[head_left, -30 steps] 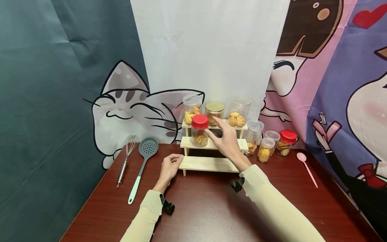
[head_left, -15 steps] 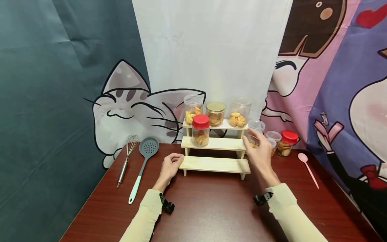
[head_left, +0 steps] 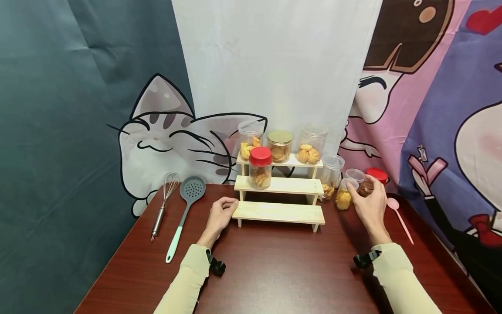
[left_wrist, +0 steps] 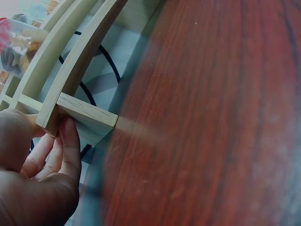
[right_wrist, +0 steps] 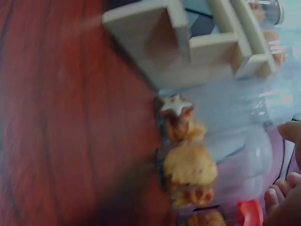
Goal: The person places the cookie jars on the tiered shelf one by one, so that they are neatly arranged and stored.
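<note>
My left hand (head_left: 220,216) pinches the left end of the lowest step of a three-tier wooden display stand (head_left: 279,212); the left wrist view has the fingers curled under that board (left_wrist: 77,56). A jar with a red lid (head_left: 260,168) stands at the left of the middle step. My right hand (head_left: 370,205), thumb and fingers apart, is beside a small clear jar of yellow cookies (head_left: 344,198) on the table. Behind it, partly covered by the fingers, are another clear-lidded jar (head_left: 355,175) and a second red-lidded jar (head_left: 377,175). In the right wrist view the fingers (right_wrist: 282,193) are near the jar tops.
On the top step stand two clear-lidded jars, left (head_left: 251,139) and right (head_left: 311,144), with a gold-lidded jar (head_left: 279,146) between. A taller clear jar (head_left: 330,176) is right of the stand. A whisk (head_left: 164,205) and slotted turner (head_left: 187,209) lie left, a pink spoon (head_left: 400,220) right.
My right hand has moved away from the red-lidded jar on the middle step, rightward and down to the jars on the table. The left hand keeps its place at the stand.
</note>
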A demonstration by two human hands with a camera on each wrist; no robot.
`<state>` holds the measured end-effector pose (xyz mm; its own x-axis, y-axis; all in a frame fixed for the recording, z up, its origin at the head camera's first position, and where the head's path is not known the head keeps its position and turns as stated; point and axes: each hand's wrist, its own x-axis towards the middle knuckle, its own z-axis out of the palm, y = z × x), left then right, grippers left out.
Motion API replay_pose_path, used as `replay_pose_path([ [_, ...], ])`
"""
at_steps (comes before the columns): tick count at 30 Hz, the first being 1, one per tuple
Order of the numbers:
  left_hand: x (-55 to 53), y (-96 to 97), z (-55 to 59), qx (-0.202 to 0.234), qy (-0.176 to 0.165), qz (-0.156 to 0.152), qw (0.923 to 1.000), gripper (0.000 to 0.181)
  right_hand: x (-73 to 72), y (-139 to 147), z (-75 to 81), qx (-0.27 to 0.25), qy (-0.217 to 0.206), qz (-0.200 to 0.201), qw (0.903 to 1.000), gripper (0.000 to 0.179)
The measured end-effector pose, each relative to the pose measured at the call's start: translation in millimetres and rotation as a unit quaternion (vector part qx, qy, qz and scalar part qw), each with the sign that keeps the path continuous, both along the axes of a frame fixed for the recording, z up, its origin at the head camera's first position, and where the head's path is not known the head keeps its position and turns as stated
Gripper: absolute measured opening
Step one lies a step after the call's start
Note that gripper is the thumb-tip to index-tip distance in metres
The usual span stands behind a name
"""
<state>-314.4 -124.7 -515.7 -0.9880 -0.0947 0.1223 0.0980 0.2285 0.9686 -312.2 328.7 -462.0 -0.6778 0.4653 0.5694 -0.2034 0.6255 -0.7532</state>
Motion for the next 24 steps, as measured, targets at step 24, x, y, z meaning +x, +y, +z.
replay_pose_path([
  [24,-0.3,1.9,-1.0,-0.003,0.001,0.019,0.9998,0.019,-6.0,2.2,-16.8,-0.016,-0.092,0.015,0.9955,0.065],
])
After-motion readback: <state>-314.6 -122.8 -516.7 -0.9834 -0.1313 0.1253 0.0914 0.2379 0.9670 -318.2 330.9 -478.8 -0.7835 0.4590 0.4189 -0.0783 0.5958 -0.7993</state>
